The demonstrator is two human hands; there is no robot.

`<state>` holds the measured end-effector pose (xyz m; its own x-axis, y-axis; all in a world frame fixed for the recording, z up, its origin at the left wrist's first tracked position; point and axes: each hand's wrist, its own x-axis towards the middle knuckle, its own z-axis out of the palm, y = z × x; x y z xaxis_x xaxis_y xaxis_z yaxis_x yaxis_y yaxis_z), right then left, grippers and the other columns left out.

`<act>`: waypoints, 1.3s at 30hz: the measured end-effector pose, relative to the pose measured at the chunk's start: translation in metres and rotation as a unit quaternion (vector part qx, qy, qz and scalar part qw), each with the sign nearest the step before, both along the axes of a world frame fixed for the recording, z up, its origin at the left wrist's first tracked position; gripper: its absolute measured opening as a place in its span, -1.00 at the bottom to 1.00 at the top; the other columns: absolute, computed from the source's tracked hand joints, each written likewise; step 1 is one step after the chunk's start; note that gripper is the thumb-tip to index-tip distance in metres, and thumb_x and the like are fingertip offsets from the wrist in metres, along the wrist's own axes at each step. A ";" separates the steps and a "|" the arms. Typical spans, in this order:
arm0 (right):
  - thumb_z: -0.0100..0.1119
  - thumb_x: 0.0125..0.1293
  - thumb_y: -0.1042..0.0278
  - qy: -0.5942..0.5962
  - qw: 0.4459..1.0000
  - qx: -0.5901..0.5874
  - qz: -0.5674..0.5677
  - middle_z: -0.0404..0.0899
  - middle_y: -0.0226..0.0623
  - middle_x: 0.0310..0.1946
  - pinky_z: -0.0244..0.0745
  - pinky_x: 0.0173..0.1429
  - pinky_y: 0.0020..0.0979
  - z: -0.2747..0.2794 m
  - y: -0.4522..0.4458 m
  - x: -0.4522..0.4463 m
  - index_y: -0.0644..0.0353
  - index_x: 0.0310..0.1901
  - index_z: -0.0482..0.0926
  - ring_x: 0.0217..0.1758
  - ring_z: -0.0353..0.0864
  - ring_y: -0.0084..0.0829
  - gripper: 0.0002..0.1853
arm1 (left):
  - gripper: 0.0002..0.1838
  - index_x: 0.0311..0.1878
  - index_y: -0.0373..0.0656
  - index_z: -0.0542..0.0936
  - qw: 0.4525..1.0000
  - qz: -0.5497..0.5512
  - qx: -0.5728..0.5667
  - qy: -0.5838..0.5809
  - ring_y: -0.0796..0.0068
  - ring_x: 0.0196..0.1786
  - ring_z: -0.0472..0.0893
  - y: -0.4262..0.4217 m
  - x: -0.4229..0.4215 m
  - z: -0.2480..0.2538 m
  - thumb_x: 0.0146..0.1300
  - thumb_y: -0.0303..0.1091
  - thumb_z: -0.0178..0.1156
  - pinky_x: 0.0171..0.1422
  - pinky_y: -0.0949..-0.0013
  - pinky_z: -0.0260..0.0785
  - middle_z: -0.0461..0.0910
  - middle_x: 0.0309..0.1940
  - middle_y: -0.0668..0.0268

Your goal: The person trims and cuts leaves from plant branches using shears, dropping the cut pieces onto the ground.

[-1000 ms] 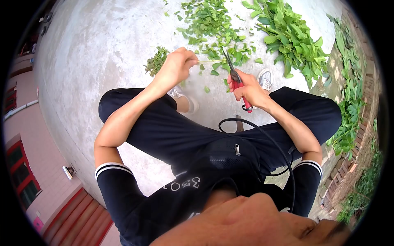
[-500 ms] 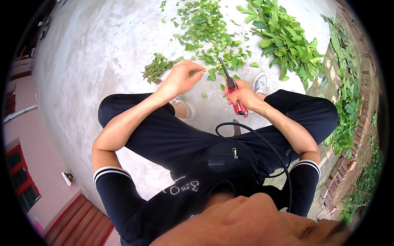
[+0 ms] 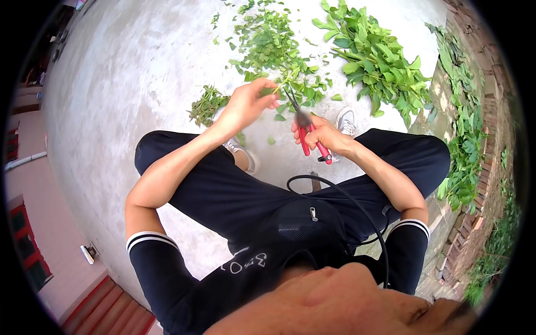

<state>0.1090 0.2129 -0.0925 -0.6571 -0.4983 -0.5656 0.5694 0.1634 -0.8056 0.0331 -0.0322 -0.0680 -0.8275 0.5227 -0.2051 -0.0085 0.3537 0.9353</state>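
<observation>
My left hand [image 3: 247, 105] pinches a thin yellow-green stem [image 3: 283, 83] between thumb and fingers, just above the ground. Around the red-handled pruning shears [image 3: 302, 118] my right hand [image 3: 328, 136] is closed, and the handles stand a little apart. The dark, narrow blades point up and left, their tips beside the stem; whether they touch it I cannot tell. Beyond both hands lie cut green leaf pieces [image 3: 268, 47], scattered on the concrete. A small heap of stem trimmings [image 3: 206, 105] sits to the left of my left hand.
A large pile of leafy cuttings [image 3: 382, 64] lies at the upper right. More leaves [image 3: 466, 139] line the brick edging [image 3: 484, 142] on the right. A black cable [image 3: 357, 200] loops over my lap. My shoes [image 3: 345, 121] flank the work spot.
The shears have opened somewhat, their handles spreading apart. The stem now tilts more steeply upward in my left hand. The whole view has shifted slightly.
</observation>
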 end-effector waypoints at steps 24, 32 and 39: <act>0.07 -0.22 0.60 -0.011 0.999 0.004 -0.036 0.54 -0.23 -0.22 0.55 -0.03 -0.39 0.003 0.002 0.001 0.32 -0.02 0.49 -0.14 0.62 -0.34 -0.45 | -0.90 -0.04 -0.27 0.45 0.986 -0.024 0.061 -0.154 0.57 -0.36 0.54 0.012 -0.003 0.009 0.52 -0.45 0.14 -0.25 0.46 0.36 0.64 -0.24 0.16; 0.16 -0.09 0.53 0.056 0.993 0.046 -0.094 0.54 -0.25 -0.61 0.41 -0.56 -0.33 -0.020 0.004 0.003 0.34 -0.32 0.53 -0.68 0.53 -0.39 -0.79 | -0.83 0.01 -0.34 0.54 0.985 0.019 0.070 -0.158 0.63 -0.38 0.54 0.009 -0.008 0.001 0.51 -0.43 0.17 -0.30 0.52 0.34 0.64 -0.24 0.23; 0.10 -0.22 0.65 -0.017 0.990 0.050 -0.127 0.51 -0.30 -0.46 0.50 -0.28 -0.42 -0.010 0.007 -0.004 0.31 -0.21 0.50 -0.39 0.59 -0.40 -0.61 | -0.87 0.00 -0.32 0.54 0.988 0.085 0.058 -0.111 0.61 -0.35 0.57 0.011 -0.015 -0.001 0.47 -0.49 0.17 -0.26 0.49 0.39 0.65 -0.28 0.25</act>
<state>0.1048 0.2196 -0.1024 -0.7340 -0.2593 -0.6278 0.6290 0.0893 -0.7723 0.0184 -0.0214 -0.0694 -0.8465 0.4110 -0.3385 -0.2686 0.2194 0.9379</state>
